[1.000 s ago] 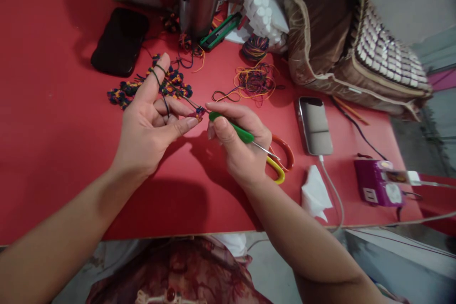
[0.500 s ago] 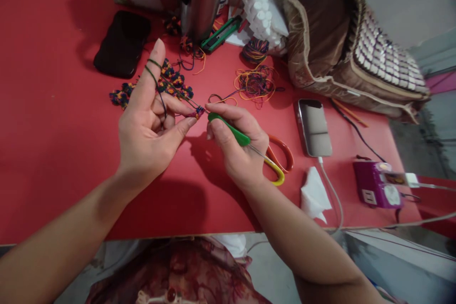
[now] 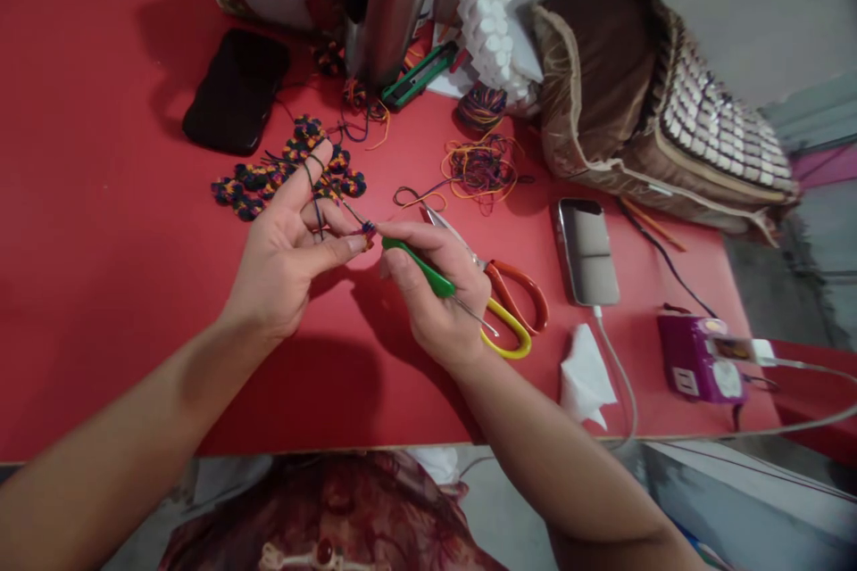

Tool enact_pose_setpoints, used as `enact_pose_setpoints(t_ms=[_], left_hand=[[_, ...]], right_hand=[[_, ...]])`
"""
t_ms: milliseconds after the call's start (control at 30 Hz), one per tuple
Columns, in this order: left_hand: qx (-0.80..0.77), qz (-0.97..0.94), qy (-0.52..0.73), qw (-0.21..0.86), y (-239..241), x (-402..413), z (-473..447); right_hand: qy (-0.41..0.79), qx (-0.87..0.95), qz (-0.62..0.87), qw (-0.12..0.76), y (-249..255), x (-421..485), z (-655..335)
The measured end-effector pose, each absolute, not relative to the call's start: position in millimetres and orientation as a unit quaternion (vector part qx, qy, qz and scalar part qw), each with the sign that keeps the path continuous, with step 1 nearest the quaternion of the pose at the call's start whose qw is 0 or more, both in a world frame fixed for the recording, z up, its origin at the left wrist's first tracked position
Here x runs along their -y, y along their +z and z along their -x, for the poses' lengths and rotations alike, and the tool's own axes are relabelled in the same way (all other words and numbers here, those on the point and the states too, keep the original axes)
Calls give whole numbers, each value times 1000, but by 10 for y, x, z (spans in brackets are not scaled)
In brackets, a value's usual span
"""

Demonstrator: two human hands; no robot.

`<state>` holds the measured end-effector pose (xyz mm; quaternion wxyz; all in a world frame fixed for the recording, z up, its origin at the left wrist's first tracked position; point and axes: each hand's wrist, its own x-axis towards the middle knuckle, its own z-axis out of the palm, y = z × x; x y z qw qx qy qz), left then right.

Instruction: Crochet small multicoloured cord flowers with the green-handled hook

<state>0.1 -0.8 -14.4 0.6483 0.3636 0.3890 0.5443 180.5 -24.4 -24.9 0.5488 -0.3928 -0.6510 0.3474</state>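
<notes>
- Crochet hook (image 3: 419, 268): green grip, held slanting in the right hand (image 3: 438, 299), one bare metal end jutting towards the lower right.
- Crochet piece (image 3: 367, 233): tiny, blue, purple and orange, pinched in the left hand (image 3: 278, 260).
- Yarn (image 3: 319, 207): dark strand, wound round that hand's raised forefinger.

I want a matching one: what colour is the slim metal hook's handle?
The handle is green; the head view shows it best.

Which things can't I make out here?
Head view:
- Front tip of the green-handled metal hook: too small at the multicoloured yarn stitches.
- Part of the orange-and-yellow-handled metal scissors: behind the right hand.
- Upper end of the silver metal cylinder: cut off by the top edge.
</notes>
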Motion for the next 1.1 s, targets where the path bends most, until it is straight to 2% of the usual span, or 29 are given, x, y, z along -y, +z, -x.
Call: enact_pose_setpoints(t_ms=[167,300,433,500,600,667,767,900,1100], left_hand=[[-407,-376,563,613,-123,35,-45],[-433,-420,568,560,-97,103,-98],[-417,-384,555,608,-97,89,-83],[-388,-344,552,653,-111,54,-51],[-359,-319,534,696,-133,10,2],[-356,-322,529,700,-145,-2,25],[-370,-345,536,675,-165,4,36],[-371,-386,537,651,-170,42,25],[-368,-431,511,646,-53,81,12]], right_hand=[[338,683,375,528,-256,219,-1811],[270,692,403,535,-321,222,-1759],[255,671,426,551,-330,262,-1713],[294,646,424,563,-321,272,-1701],[430,548,403,593,-322,256,-1677],[540,467,362,600,-323,227,-1655],[637,389,328,579,-298,175,-1633],[690,334,348,540,-248,104,-1667],[702,329,388,498,-233,-20,-1830]])
